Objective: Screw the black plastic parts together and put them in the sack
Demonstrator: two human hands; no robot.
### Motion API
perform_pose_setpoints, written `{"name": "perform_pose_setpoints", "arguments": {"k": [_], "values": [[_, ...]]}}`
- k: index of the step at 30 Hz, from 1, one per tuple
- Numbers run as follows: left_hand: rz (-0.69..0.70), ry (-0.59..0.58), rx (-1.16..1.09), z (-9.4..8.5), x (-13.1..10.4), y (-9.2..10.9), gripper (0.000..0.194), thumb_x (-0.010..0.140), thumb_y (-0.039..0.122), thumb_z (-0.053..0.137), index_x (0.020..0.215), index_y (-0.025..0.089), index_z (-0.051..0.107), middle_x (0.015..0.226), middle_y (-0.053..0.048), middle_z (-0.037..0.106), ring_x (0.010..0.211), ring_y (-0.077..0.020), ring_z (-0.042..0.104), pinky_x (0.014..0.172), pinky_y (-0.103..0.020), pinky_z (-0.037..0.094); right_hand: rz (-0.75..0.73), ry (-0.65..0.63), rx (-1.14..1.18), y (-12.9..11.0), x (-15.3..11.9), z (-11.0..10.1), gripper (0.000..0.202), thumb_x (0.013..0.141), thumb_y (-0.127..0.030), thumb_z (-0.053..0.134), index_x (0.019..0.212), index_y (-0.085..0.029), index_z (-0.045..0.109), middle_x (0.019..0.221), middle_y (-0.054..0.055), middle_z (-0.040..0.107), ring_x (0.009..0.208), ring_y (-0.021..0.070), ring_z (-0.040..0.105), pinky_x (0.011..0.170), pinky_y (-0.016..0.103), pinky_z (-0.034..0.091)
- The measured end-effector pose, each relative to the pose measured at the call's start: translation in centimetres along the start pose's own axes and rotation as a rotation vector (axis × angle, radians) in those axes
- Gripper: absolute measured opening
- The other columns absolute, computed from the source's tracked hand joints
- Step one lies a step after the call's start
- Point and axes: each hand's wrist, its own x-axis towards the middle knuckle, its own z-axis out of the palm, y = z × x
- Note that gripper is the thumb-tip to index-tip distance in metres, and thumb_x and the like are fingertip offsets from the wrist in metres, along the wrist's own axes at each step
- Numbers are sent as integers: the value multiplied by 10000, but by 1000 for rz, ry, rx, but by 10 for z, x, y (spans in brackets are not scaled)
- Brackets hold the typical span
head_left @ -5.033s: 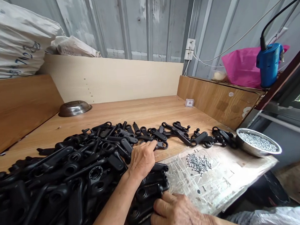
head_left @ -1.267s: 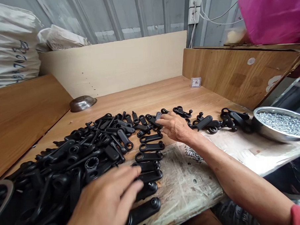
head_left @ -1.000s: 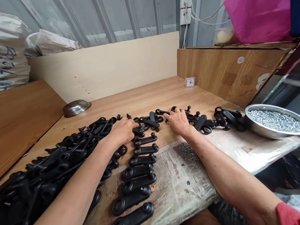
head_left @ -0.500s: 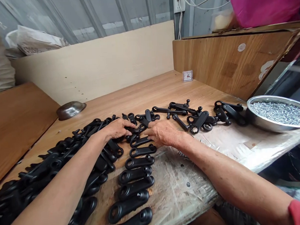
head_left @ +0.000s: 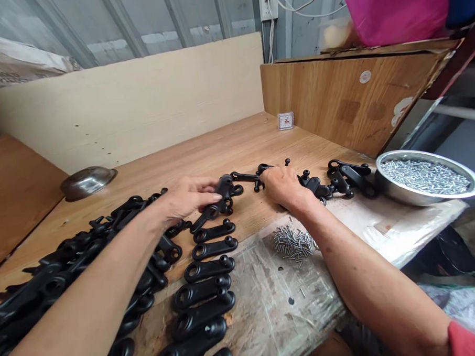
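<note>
My left hand (head_left: 193, 198) is closed, thumb and fingers pinching a black crank arm (head_left: 224, 188) that stands tilted above other black arms. Out over the loose cluster at the back, my right hand (head_left: 283, 184) is curled downward among the parts; its fingertips are hidden, so what it grips does not show. A row of black crank arms (head_left: 214, 249), each with a ring at one end and a knob at the other, runs toward me down the table. Under my left forearm lies a large heap of similar arms (head_left: 77, 253).
A small pile of screws (head_left: 294, 242) lies on the plastic-covered table (head_left: 262, 297). To the right, a metal bowl (head_left: 427, 193) holds many more screws. An overturned metal bowl (head_left: 88, 183) sits at the left, and a small clock (head_left: 286, 121) stands near the back board (head_left: 159, 108).
My right hand has moved away from the left, rightward to the back cluster. My left hand has raised a black crank arm. The view has shifted slightly right, and the screw pile is uncovered.
</note>
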Motion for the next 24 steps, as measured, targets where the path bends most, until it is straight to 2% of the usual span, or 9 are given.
{"name": "perform_pose_setpoints", "arguments": {"k": [4,7,8,10,14,18,21,24], "values": [[30,-181,18,51,24,20,251,688,111,530,919,151,619,730,19,603,630,-115,556,579,-229,435,174,26,-56,23,3,0,319,759,-49,461,1013,-60,653,984,224,617,1017,327,483,775,382,375],[37,-245,119,73,48,21,40,799,136,579,834,130,598,722,22,580,648,-117,557,621,-260,468,276,38,-64,35,6,1,298,773,-85,480,1013,-47,652,997,234,616,1026,339,480,788,399,372],[38,-258,157,76,55,21,66,829,194,591,832,128,593,744,16,582,665,-125,563,633,-278,480,296,38,-62,37,7,1,289,770,-102,500,1007,-41,655,1000,239,616,1028,343,481,795,404,370],[46,-274,228,77,64,22,147,852,273,592,836,127,591,807,2,593,721,-143,577,670,-310,494,309,36,-47,39,8,3,281,756,-124,538,993,-35,660,1020,248,610,1032,345,485,810,408,367],[76,-305,313,75,71,29,127,829,256,622,817,132,600,850,-6,603,809,-167,579,754,-352,483,299,35,17,38,9,-1,295,757,-114,521,1011,-52,656,1038,239,614,1049,329,495,833,401,371],[67,-353,261,72,69,34,138,796,238,657,733,129,601,750,18,600,738,-154,580,733,-336,479,283,34,138,41,9,-15,261,768,-172,525,979,-118,669,928,159,663,907,263,583,714,312,420],[12,-258,104,64,67,31,149,813,268,628,753,135,600,723,18,598,671,-135,569,649,-288,473,180,50,247,43,7,-22,235,824,-280,492,924,-173,676,814,51,672,753,165,603,591,223,400],[-60,-147,-136,53,65,29,275,891,384,449,831,147,576,687,-3,599,599,-129,566,529,-245,438,55,93,296,37,6,-21,273,872,-311,430,947,-191,663,818,8,663,747,113,587,575,184,371]]}}
